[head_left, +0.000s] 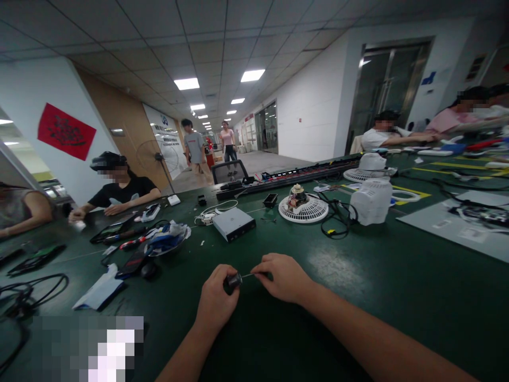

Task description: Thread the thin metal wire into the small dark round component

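Low over the green table, my left hand (218,297) is closed around a short dark cylinder (232,282) with a shiny end. A thin metal shaft (247,275) sticks out of the cylinder toward the right. My right hand (284,276) pinches the shaft's far end between thumb and fingertips. The cylinder's exact kind cannot be made out, and its back is hidden in my left palm. Beyond both hands lies a silver box-shaped disc drive (234,223), touched by neither. Small metal pieces (268,219) lie to its right.
A white fan grille with an exposed motor (304,208), black cables (338,215) and a white plastic housing (370,201) stand at the back right. Leftward lie a blue cloth bundle (169,237) and a pale packet (101,289). Other people sit around the table (318,318).
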The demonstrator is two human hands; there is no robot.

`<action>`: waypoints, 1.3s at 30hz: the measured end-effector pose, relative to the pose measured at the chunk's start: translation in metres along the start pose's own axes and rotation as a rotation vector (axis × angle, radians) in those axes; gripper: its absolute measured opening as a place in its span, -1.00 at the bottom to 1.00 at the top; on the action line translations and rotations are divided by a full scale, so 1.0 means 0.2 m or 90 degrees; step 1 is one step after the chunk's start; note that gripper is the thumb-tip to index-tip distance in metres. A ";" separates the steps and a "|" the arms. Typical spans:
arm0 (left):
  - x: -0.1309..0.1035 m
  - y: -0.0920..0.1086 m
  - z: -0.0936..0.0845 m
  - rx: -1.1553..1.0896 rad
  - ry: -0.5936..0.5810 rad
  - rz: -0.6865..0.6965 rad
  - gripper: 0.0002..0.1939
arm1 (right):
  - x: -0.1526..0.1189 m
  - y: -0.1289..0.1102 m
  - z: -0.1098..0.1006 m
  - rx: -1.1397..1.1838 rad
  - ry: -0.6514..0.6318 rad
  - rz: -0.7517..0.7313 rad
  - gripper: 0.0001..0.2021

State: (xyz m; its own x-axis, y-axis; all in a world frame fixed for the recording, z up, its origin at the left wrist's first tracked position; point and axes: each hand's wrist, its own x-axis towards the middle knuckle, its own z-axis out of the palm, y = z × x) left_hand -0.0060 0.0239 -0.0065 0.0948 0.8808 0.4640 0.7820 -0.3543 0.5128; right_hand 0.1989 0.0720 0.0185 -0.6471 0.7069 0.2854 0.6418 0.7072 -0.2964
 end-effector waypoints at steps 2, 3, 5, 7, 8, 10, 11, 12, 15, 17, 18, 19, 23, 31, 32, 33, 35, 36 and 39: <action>0.00 0.01 0.00 0.000 -0.010 0.014 -0.79 | 0.00 0.00 0.00 -0.008 -0.004 0.027 -0.74; 0.00 0.01 0.00 0.002 -0.015 0.019 -0.79 | 0.00 0.01 0.01 -0.010 -0.011 0.032 -0.74; 0.00 0.02 0.00 0.006 -0.025 0.021 -0.79 | 0.00 0.01 0.01 0.006 -0.025 0.014 -0.75; 0.00 0.02 0.00 0.006 -0.027 0.016 -0.78 | 0.00 0.02 0.02 0.034 -0.033 -0.018 -0.75; 0.00 0.02 0.00 0.006 -0.027 0.014 -0.77 | 0.00 0.02 0.02 0.042 -0.031 -0.026 -0.76; 0.00 0.02 0.00 0.009 -0.031 0.014 -0.78 | 0.00 0.02 0.03 0.040 -0.026 -0.020 -0.77; 0.00 0.02 0.00 0.013 -0.032 0.014 -0.78 | 0.01 0.01 0.03 0.028 -0.024 -0.007 -0.77; 0.00 0.02 0.00 0.019 -0.034 0.012 -0.78 | 0.01 0.01 0.04 0.010 -0.025 0.011 -0.78; 0.00 0.01 0.00 0.042 -0.031 -0.014 -0.78 | 0.02 -0.01 0.04 -0.043 -0.025 0.108 -0.77; 0.01 0.01 0.00 0.054 -0.018 -0.034 -0.78 | 0.02 -0.02 0.03 -0.055 -0.011 0.190 -0.76; 0.01 0.01 -0.01 0.060 -0.011 -0.043 -0.78 | 0.02 -0.02 0.02 -0.049 -0.004 0.220 -0.77; 0.01 0.00 -0.01 0.066 -0.004 -0.052 -0.78 | 0.02 -0.01 0.01 -0.034 -0.002 0.238 -0.76; 0.01 0.00 -0.01 0.079 -0.001 -0.087 -0.80 | 0.01 0.00 0.00 0.066 -0.059 0.223 -0.58; 0.01 -0.03 0.00 0.067 0.002 -0.119 -0.83 | 0.02 0.02 0.07 0.168 -0.137 0.194 -0.84; 0.00 -0.03 0.00 0.066 0.001 -0.120 -0.82 | 0.02 0.03 0.08 0.176 -0.131 0.200 -0.85; 0.00 -0.03 0.00 0.064 0.000 -0.122 -0.83 | 0.02 0.03 0.08 0.182 -0.120 0.209 -0.85; 0.00 -0.04 0.00 0.059 -0.001 -0.127 -0.83 | 0.03 0.04 0.09 0.191 -0.093 0.224 -0.86; 0.00 -0.04 0.01 0.054 -0.003 -0.131 -0.82 | 0.03 0.05 0.09 0.196 -0.082 0.230 -0.87; 0.00 -0.05 0.02 0.046 -0.009 -0.140 -0.78 | 0.04 0.06 0.08 0.198 -0.063 0.249 -0.86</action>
State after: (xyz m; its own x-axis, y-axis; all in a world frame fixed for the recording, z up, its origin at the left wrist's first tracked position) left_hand -0.0118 0.0287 -0.0139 -0.0738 0.9388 0.3365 0.8265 -0.1313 0.5474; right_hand 0.1945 0.0849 0.0026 -0.4287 0.9033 0.0158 0.7011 0.3436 -0.6248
